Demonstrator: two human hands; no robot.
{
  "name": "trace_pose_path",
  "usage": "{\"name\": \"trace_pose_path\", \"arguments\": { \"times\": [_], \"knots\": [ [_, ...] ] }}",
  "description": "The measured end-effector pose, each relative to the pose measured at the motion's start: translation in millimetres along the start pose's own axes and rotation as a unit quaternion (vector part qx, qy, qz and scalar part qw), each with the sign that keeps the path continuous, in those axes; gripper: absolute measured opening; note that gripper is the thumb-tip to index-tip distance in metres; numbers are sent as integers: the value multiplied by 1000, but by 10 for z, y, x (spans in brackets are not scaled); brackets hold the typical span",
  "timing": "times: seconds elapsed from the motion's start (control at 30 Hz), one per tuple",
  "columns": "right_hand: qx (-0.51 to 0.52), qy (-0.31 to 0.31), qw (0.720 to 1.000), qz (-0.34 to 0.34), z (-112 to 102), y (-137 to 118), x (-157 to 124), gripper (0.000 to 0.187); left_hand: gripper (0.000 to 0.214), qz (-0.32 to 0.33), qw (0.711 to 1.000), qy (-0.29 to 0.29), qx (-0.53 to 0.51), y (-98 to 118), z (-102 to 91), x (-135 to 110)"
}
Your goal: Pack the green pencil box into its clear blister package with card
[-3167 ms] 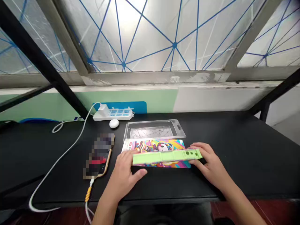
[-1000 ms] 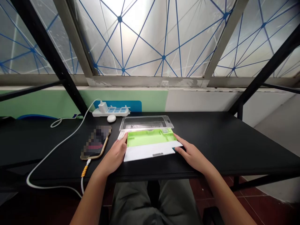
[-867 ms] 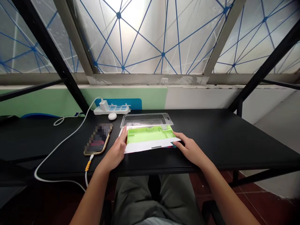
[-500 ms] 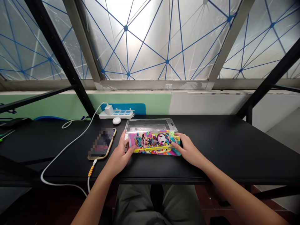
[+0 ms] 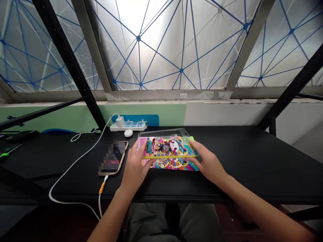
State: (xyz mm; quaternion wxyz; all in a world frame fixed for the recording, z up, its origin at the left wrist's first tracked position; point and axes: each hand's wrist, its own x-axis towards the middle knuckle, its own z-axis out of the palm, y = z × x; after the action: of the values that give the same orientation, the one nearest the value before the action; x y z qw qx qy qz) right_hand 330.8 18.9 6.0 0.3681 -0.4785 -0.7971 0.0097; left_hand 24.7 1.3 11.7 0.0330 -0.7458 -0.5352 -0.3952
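A long pencil case with a bright cartoon print (image 5: 166, 148) and a green edge is lifted a little above the black desk (image 5: 252, 161). My left hand (image 5: 135, 166) grips its left end and my right hand (image 5: 207, 161) grips its right end. Under it lies a card with the same colourful print (image 5: 171, 164). Just behind stands a clear plastic blister shell (image 5: 164, 133), mostly hidden by the case.
A phone (image 5: 113, 158) on a charging cable lies left of my hands. A white power strip (image 5: 128, 126) and a small white oval object (image 5: 128, 133) sit by the wall. Black frame bars cross on both sides.
The case showed its green inside on a white card a second ago. It now faces print side up and is raised off the printed card, which lies print side up.
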Motion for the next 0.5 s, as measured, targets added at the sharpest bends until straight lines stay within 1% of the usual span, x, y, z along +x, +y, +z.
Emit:
{"name": "trace_pose_path", "arguments": {
  "times": [0.07, 0.13, 0.2, 0.27, 0.33, 0.4, 0.5],
  "knots": [
    [32, -2, 999, 28, 35, 65, 288, 56, 64, 2, 999, -25, 39, -66, 23, 287],
    [61, -19, 997, 52, 134, 163, 568, 55, 63, -21, 994, -53, 92, -121, 72, 540],
    [73, -21, 996, 56, 268, 266, 761, 55, 63, -51, 986, -84, 136, -147, 139, 682],
    [60, -44, 996, 54, 394, 347, 840, 55, 64, -79, 978, -101, 166, -151, 209, 702],
    [41, -75, 995, 46, 479, 396, 831, 55, 65, -98, 974, -109, 171, -157, 265, 650],
    [25, -88, 995, 31, 513, 413, 783, 55, 67, -104, 973, -123, 162, -177, 294, 589],
    [-8, -86, 996, 8, 517, 405, 733, 55, 66, -109, 973, -137, 151, -225, 300, 553]
  ]
}}
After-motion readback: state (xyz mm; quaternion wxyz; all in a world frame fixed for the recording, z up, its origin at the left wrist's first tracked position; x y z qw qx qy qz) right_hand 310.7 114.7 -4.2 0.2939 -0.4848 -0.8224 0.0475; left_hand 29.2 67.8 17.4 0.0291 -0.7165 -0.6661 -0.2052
